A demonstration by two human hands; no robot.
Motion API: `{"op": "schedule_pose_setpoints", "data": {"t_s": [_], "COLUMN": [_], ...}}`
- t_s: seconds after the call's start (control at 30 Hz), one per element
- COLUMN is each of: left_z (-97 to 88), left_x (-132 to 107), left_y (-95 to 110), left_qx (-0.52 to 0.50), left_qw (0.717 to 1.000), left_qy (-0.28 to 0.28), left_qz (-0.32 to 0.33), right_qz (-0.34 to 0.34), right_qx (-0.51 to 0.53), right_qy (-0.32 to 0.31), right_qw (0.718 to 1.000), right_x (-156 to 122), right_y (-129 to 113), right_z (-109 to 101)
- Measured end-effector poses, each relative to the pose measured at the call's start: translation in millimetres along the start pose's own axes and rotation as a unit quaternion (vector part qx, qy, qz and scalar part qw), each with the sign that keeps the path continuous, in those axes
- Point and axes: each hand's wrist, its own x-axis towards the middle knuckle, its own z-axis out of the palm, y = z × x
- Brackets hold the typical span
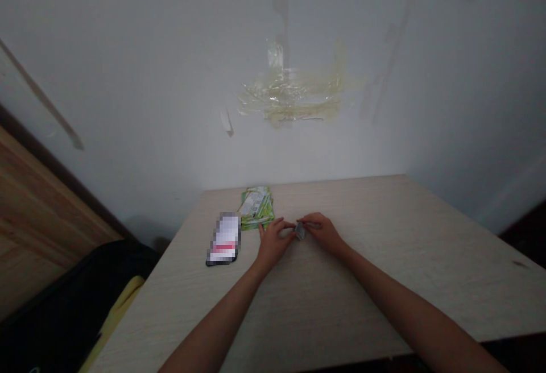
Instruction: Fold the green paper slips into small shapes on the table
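Between my two hands is a small greyish-white piece that looks like folded paper; it is too small to make out exactly. My left hand pinches its left side between thumb and forefinger, the other fingers spread toward the packets. My right hand pinches its upper right side with the fingertips. Just beyond my left hand lies a stack of green and white printed packets. Left of that hand is a phone with its screen lit and blurred out.
The pale wood-grain table meets a grey wall at its back edge. Yellowed clear tape clings to the wall. At the left are a wooden panel and a dark bag or cloth with a yellow part beside the table.
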Motion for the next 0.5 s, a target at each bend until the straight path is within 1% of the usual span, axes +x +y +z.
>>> {"op": "schedule_pose_setpoints", "data": {"t_s": [0.07,0.17,0.33,0.5], "left_z": [-0.8,-2.9,-3.4,-1.5], "left_x": [0.0,-0.1,0.0,1.4], "left_y": [1.1,3.5,2.9,-3.4], "left_qx": [0.009,0.016,0.029,0.041], "left_qw": [1.000,1.000,1.000,0.999], "left_qy": [-0.007,-0.011,-0.001,0.005], "left_qz": [-0.004,-0.005,-0.002,0.011], "right_qz": [-0.014,-0.019,0.004,0.025], "right_qx": [-0.007,-0.009,0.000,-0.024], "right_qy": [0.000,-0.011,-0.010,-0.006], "right_qw": [1.000,1.000,1.000,0.999], "right_x": [-0.1,0.1,-0.2,-1.3], "right_y": [2.4,5.6,4.9,1.8], "right_z": [0.3,0.8,-0.5,-4.5]}}
